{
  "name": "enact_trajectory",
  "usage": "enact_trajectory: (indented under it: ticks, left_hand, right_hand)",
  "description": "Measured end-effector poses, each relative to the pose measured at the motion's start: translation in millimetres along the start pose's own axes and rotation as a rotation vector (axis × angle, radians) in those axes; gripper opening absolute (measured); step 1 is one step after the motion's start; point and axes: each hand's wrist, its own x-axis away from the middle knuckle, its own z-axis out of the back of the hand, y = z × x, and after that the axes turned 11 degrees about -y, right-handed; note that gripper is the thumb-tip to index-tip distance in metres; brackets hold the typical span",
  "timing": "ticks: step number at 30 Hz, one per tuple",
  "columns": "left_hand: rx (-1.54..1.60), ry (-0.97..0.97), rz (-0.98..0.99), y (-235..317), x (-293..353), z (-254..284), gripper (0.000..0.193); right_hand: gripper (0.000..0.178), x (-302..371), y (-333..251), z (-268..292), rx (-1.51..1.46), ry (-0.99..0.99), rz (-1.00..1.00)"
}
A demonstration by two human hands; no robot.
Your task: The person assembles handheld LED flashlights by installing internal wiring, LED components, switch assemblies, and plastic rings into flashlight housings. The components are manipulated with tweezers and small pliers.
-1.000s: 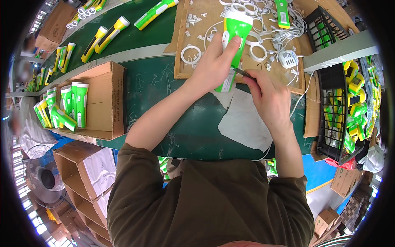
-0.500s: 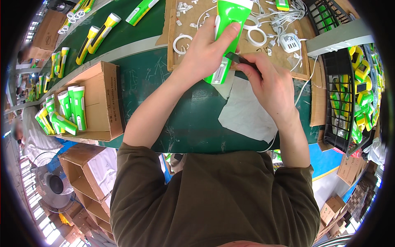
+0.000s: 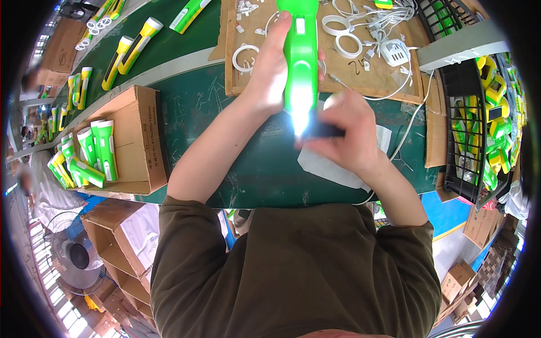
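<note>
My left hand (image 3: 273, 73) is wrapped round a green flashlight (image 3: 300, 56), thumb along its side. The white switch faces up, and the wide end runs past the top edge of the view. Bright white light (image 3: 300, 115) glares at the end nearest me, hiding detail there. Close beside that glare, my right hand (image 3: 358, 132) pinches a short black tool (image 3: 332, 130), blurred by motion; its kind is unclear. A white cloth or sheet (image 3: 332, 166) lies on the green table (image 3: 242, 163) under my right hand.
At the left stands a cardboard box (image 3: 147, 135) of green flashlights (image 3: 106, 149). Ahead lies a wooden board (image 3: 239, 84) with white rings (image 3: 348, 46), cables and a white charger hub (image 3: 394, 52). A black crate (image 3: 465, 129) and yellow-green lights (image 3: 499, 132) are at the right.
The flashlight has turned so its switch side faces up, and its near end now glows. My right hand has moved down and toward me with the black tool.
</note>
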Motion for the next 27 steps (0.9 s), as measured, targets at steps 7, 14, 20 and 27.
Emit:
enact_trajectory:
  ticks: [7, 14, 20, 27]
  left_hand:
    - [-0.22, 0.098, -0.101, -10, -5, 5, 0.04]
    - [-0.219, 0.074, -0.107, 4, -6, 10, 0.04]
    - [-0.104, -0.05, -0.074, 6, -5, 7, 0.053]
    - [-0.128, -0.114, 0.012, -6, -1, 6, 0.079]
  right_hand:
    - [0.064, -21, 31, -9, -0.439, 0.333, -0.421]
    - [0.028, -5, 57, 18, 0.164, -0.1, -0.494]
    - [0.017, -3, 57, 17, -0.042, 0.055, -0.374]
    - [0.016, -1, 41, 15, -0.172, 0.301, -0.365]
